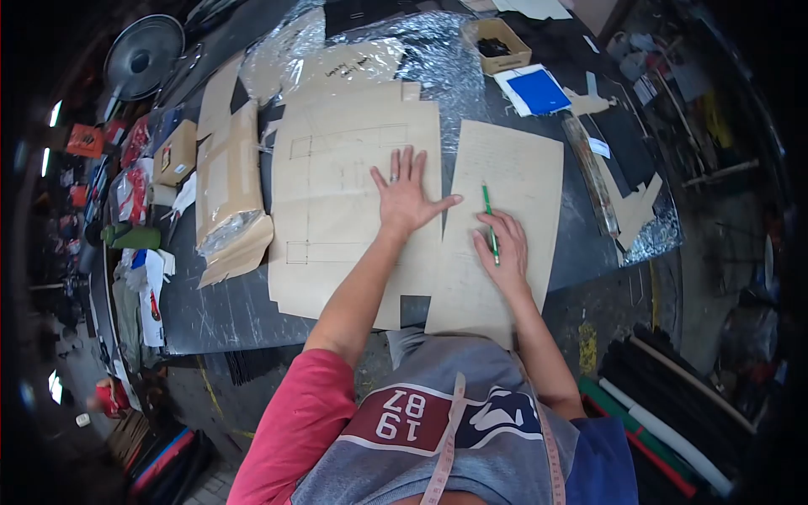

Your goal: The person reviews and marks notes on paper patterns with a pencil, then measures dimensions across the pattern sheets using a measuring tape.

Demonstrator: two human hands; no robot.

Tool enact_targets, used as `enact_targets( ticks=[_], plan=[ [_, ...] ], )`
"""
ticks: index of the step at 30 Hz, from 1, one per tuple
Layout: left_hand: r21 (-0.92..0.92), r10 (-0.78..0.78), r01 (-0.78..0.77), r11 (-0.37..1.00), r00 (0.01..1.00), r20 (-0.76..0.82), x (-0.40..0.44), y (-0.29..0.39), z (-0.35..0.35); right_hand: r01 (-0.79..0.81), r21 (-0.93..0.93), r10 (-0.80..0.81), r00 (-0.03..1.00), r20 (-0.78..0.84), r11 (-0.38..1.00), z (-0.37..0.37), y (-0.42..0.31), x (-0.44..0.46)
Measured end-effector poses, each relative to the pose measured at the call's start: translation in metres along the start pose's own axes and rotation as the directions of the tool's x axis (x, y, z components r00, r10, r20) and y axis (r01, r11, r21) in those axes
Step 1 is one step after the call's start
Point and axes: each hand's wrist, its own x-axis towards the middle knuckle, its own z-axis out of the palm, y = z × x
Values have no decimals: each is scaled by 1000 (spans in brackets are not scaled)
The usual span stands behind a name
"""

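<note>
Brown paper lay on the dark table before the person in two main pieces, a larger notched sheet and, just beside it on the right, a narrow sheet; the dark gap between them tapered toward the body. The right hand rested on the narrow sheet with a green pencil held loosely between thumb and fingers, pointing away from the person; whether its tip touched the paper, I could not tell. The left hand grasped nothing: it was spread flat on the larger sheet, its thumb reaching over to the narrow one. Ruled lines and long thin boxes ran across the larger sheet, so the step in hand looked like marking out, or comparing the two pieces. Another line seemed to call for a firmer pencil hold and steady pressure against slipping. A taped parcel crowded the larger sheet's left side, and crinkled clear film covered much of the far end. Beyond the narrow sheet were an open box of dark pieces and a blue card; a tape measure hung down the person's front.
</note>
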Motion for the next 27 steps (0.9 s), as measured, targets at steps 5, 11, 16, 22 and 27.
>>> enact_targets(
  ticks=[5,11,16,22,27],
  plan=[
    [18,-7,8,1000,1000,-15,0,-2,-3,10,0,-10,1000,-9,1000,3,3,1],
    [26,-5,5,1000,1000,-11,2,-3,-1,0,12,0,1000,-26,1000,2,1,0],
    [28,-10,10,1000,1000,-1,2,-2,0,8,20,-7,999,-35,1000,1,1,1],
    [41,-14,14,999,1000,-4,1,-1,-2,-15,34,16,1000,-6,999,-1,0,1],
    [48,-10,9,999,1000,11,1,0,-3,-23,32,23,1000,-14,999,-1,-1,0]
  ],
)
